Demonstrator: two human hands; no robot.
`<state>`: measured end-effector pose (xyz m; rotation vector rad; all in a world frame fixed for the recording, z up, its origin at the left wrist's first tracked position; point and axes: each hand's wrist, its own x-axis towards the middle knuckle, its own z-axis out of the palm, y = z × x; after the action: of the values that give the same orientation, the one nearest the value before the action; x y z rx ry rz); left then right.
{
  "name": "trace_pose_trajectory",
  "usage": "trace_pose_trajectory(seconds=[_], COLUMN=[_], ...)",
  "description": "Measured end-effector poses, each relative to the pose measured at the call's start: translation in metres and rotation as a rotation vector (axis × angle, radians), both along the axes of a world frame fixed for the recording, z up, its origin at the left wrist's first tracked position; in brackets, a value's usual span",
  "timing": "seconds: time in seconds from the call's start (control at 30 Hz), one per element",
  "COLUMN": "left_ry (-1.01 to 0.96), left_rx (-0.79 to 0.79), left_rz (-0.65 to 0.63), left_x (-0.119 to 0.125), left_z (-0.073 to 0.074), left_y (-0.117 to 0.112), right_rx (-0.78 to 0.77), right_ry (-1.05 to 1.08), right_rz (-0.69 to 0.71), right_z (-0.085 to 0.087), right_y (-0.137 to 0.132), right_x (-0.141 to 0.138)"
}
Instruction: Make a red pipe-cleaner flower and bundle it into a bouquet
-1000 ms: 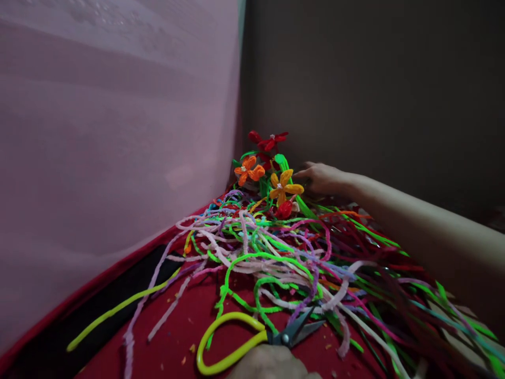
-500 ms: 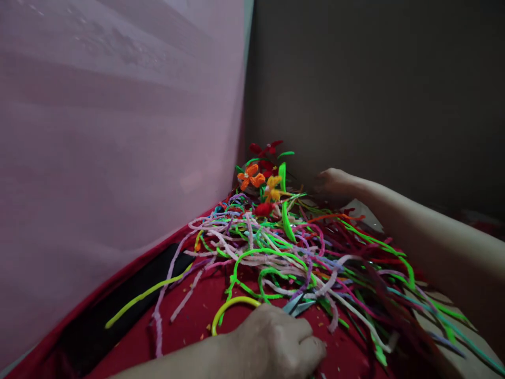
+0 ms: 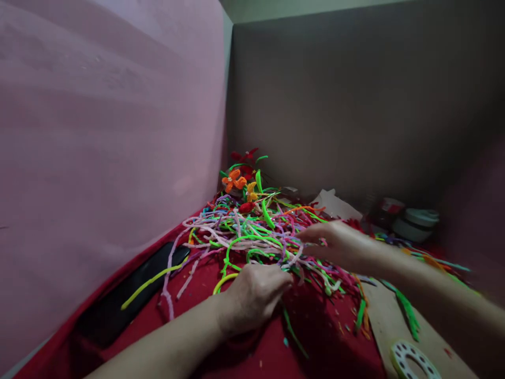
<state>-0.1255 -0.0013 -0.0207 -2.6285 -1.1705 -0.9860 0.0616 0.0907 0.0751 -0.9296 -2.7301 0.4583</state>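
My left hand [image 3: 258, 295] is closed, low in the middle above the red cloth. A dark green stem [image 3: 294, 331] shows just below its fingers; what the fist holds is hidden. Beside the wrist, part of a yellow loop [image 3: 224, 282] shows. My right hand [image 3: 333, 242], blurred by motion, has its fingers stretched over the right side of a tangled heap of pipe cleaners [image 3: 252, 242]. A small pink bit [image 3: 323, 242] shows by its thumb. Behind the heap stand pipe-cleaner flowers, an orange one [image 3: 234, 181] and a yellow one [image 3: 251, 191] among them.
A black phone [image 3: 114, 310] lies at the left with a yellow pipe cleaner [image 3: 153, 281] across it. At the right are a tan board [image 3: 398, 316], a white ring with holes [image 3: 414, 360] and a lidded tub [image 3: 416, 223]. Walls stand left and behind.
My right hand has come back from the far end to the near right of the heap. My left hand has shifted and the scissor blades beside it no longer show clearly. The view has tilted and turned right.
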Motion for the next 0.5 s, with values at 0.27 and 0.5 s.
trace_pose_trajectory(seconds=[0.27,0.5], left_ry=[0.097,0.398], left_rx=[0.004,-0.114], left_rz=[0.541,0.766], left_x=[-0.021,-0.016], left_z=[0.066,0.091], left_y=[0.076,0.154], right_rx=[0.053,0.617], right_ry=[0.156,0.496], right_rz=[0.035,0.257], right_z=[-0.045,-0.125], right_y=[-0.102,-0.09], right_x=[0.017,0.01])
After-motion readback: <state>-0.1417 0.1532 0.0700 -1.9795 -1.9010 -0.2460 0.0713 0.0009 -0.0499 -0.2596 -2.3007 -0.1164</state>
